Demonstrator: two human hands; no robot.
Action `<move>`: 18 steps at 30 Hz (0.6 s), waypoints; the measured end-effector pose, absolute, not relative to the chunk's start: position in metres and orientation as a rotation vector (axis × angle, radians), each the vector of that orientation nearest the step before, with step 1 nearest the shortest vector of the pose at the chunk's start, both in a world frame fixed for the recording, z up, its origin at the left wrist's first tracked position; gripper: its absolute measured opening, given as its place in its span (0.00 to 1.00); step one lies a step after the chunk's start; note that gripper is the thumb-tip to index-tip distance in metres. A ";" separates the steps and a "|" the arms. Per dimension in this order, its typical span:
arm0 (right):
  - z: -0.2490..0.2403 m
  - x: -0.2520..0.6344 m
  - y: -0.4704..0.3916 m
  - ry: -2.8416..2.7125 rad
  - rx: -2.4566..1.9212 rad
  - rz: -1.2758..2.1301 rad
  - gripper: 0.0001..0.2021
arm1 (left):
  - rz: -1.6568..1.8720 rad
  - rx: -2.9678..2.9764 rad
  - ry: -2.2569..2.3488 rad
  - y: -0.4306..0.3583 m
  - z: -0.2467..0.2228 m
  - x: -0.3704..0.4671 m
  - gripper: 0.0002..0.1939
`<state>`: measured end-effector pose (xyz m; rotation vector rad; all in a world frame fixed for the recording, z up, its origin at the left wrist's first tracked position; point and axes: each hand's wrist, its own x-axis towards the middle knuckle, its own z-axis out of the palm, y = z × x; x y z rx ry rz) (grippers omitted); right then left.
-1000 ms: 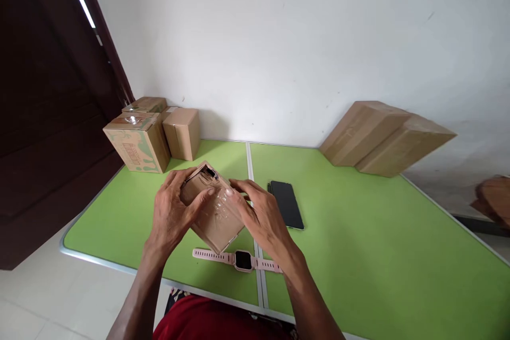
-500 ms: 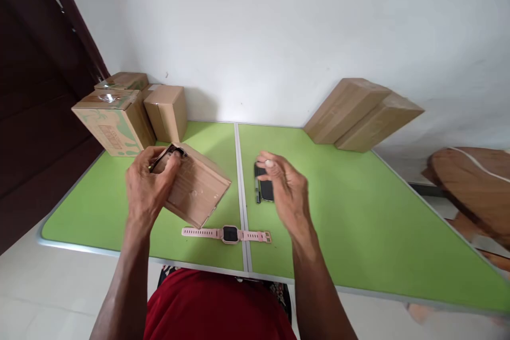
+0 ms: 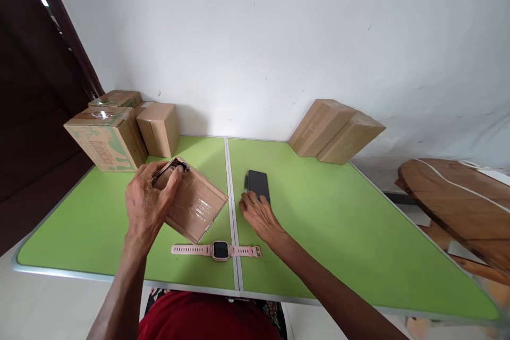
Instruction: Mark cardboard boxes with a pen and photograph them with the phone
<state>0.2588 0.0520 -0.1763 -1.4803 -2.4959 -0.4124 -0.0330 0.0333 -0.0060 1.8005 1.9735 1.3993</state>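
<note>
A small brown cardboard box (image 3: 197, 204), its upper left end open with something dark inside, is tilted in my left hand (image 3: 149, 196). My left thumb presses at that opening. On the green table lies a dark phone (image 3: 258, 183), with a narrow dark object (image 3: 246, 183) along its left side. My right hand (image 3: 258, 213) reaches down at their near ends, fingers bent and close together; whether it grips the narrow object is hidden. A pink-strapped smartwatch (image 3: 221, 250) lies flat near the front edge, across the table's seam.
Several cardboard boxes (image 3: 119, 135) stand at the back left of the green table (image 3: 319, 234). Two more boxes (image 3: 330, 130) lean together at the back right by the white wall. A round wooden surface (image 3: 450, 196) with a white cable is beyond the right edge.
My right hand has come down from above the phone to the near end of the narrow object and phone. My left hand still holds the box. The view has shifted slightly.
</note>
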 end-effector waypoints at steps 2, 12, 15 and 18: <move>-0.179 0.253 0.059 -2.541 -1.456 -0.452 0.20 | 1.386 1.797 1.977 0.033 -0.006 -0.032 0.21; -0.175 0.239 0.082 -2.622 -1.064 -0.537 0.22 | 1.436 1.870 1.854 0.032 -0.012 -0.025 0.17; -0.174 0.241 0.086 -2.511 -1.030 -0.534 0.23 | 1.436 1.916 1.807 0.032 -0.014 -0.024 0.15; -0.175 0.238 0.095 -2.352 -1.031 -0.502 0.17 | 1.390 1.953 1.784 0.033 -0.015 -0.027 0.15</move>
